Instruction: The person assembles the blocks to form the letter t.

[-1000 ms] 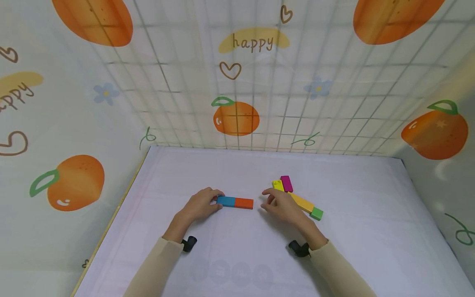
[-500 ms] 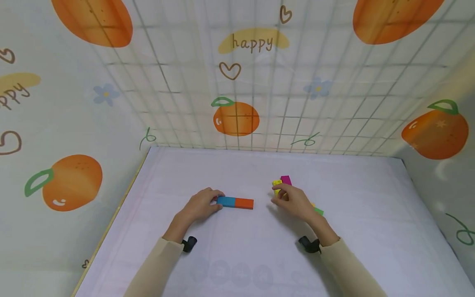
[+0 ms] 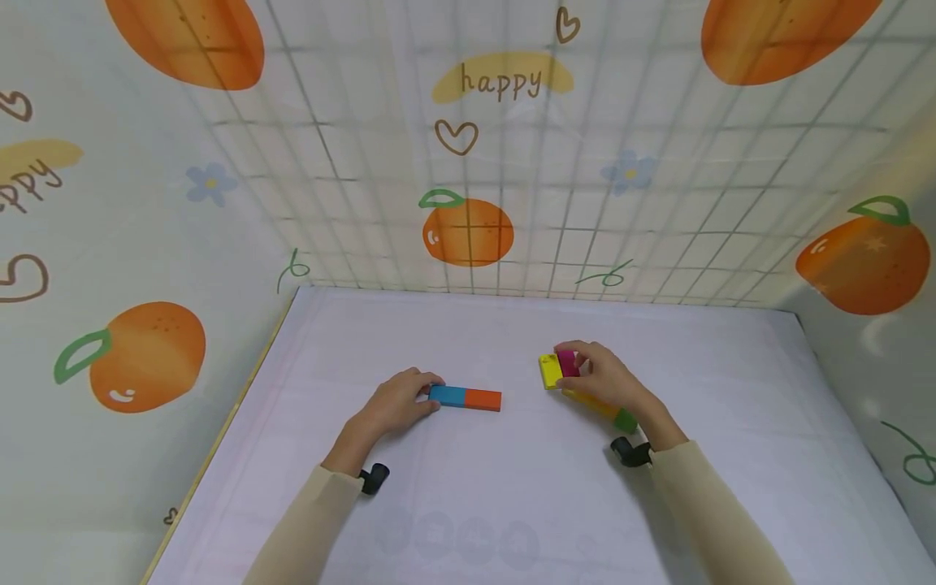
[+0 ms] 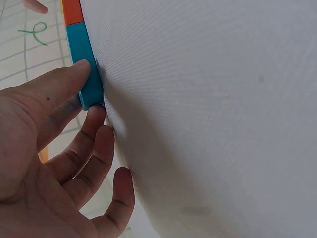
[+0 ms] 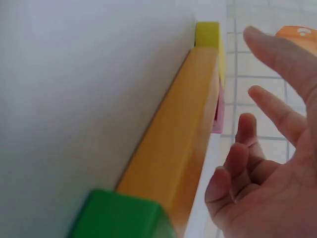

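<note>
The left hand (image 3: 398,404) lies low on the pale surface (image 3: 468,504), its grip loose, thumb and fingertips touching the left end of the blue block (image 3: 447,396), which butts against an orange block (image 3: 483,399); open room lies between these and the left edge. Well apart to the right, the right hand (image 3: 603,375) curls its grip over the magenta block (image 3: 566,362), beside a yellow block (image 3: 550,370), an amber bar (image 3: 589,403) and green block (image 3: 625,420). Orange-print walls (image 3: 468,231) enclose the back and sides.
</note>
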`<state>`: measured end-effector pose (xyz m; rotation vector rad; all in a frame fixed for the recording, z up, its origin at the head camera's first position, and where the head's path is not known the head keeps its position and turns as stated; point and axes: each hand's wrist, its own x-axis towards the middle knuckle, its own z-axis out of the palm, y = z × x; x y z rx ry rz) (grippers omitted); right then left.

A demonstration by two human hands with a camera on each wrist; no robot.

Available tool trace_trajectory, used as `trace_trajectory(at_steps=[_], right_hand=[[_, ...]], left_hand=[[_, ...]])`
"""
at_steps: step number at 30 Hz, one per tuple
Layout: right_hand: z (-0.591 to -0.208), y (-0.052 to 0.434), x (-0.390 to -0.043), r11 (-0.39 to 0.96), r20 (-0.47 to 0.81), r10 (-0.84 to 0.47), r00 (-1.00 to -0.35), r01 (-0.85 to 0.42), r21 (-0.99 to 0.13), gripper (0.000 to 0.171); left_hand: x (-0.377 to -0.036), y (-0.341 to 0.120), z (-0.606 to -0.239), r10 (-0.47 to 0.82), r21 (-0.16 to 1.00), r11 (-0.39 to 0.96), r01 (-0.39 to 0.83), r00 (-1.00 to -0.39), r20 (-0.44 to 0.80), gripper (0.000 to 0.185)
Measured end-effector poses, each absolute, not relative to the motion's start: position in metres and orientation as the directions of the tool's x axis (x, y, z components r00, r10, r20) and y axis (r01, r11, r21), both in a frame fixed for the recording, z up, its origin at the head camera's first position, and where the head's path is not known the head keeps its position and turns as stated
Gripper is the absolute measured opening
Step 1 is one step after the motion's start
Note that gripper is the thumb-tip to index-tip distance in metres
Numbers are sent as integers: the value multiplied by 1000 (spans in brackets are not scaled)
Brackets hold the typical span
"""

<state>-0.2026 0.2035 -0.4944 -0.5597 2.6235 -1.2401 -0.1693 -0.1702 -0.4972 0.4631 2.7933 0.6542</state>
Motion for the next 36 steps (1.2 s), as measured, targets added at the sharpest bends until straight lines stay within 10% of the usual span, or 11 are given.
trace_trajectory(at_steps=[36], right_hand=[[-504, 199, -219, 693, -134, -425, -895, -226, -685, 61]], left_hand=[[-171, -170, -499, 347, 456, 857, 240, -923, -165, 36]])
